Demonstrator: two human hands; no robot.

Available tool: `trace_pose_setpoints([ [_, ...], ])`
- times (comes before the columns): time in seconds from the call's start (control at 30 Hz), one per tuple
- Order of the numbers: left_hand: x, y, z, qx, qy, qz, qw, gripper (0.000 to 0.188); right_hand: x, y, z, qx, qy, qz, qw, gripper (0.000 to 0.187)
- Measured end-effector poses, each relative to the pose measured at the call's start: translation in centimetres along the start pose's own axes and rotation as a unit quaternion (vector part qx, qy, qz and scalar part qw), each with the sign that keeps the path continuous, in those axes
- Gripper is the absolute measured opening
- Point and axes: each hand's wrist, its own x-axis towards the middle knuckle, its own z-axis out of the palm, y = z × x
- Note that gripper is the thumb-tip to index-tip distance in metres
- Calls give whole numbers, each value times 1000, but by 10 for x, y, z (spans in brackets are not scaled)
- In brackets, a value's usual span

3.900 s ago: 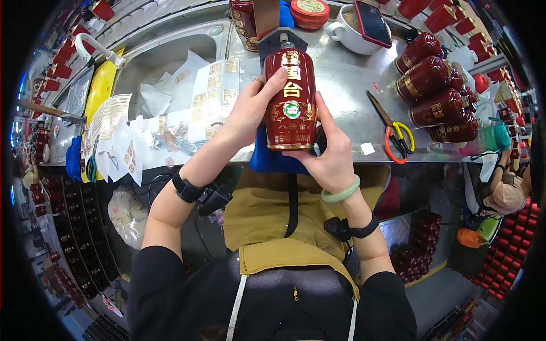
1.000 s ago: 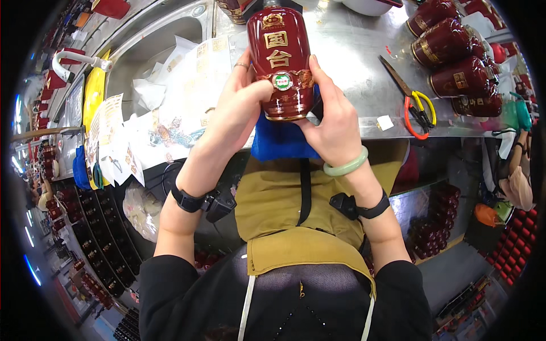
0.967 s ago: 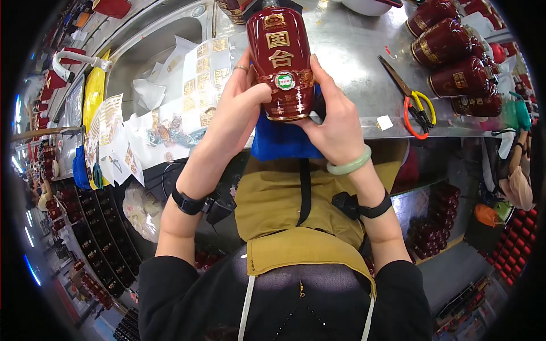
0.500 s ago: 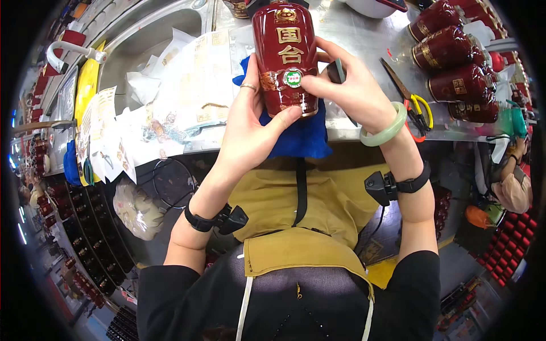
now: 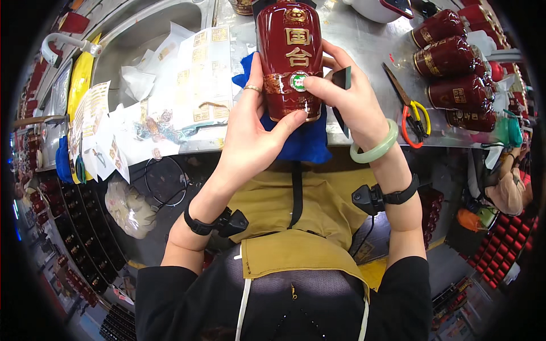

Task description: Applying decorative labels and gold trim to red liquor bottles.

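A glossy dark red bottle [image 5: 277,59] with raised gold characters is held over the metal bench. My left hand [image 5: 250,125] is closed around its lower left side, the thumb across the base. My right hand [image 5: 361,105] is at the bottle's right side, its thumb tip pressing the edge of a round green-and-white sticker [image 5: 297,80] low on the front. A dark flat tool [image 5: 342,79] sticks out of the same hand; its exact kind is unclear. My right fingers behind the bottle are partly hidden. Below the bottle, a blue cloth [image 5: 304,145] hangs over the bench edge.
Scissors [image 5: 414,116] with red and yellow handles lie right of my right hand. Several red bottles [image 5: 455,91] lie on their sides at the far right. Sticker sheets [image 5: 199,85] and paper scraps cover the left, beside a metal sink [image 5: 128,42]. A person sits at the right edge.
Bottle and both hands appear slightly lower and farther right in view. My right hand has turned a little, showing more of the dark tool. My right thumb stays at the sticker.
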Motion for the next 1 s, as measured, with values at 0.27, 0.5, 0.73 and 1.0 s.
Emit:
trace_pose_setpoints([
  [0.27,0,0,-2,11,-6,-1,1000,98,1,-8,-2,97,-22,52,994,71],
  [0.5,1,2,0,8,-7,-19,1000,99,4,-11,-10,75,-30,63,995,70],
  [0.73,1,3,-1,10,3,-9,1000,97,12,-20,-8,36,-54,77,995,73],
  [1.0,2,1,3,76,33,18,996,105,8,-15,5,-6,48,64,997,69],
])
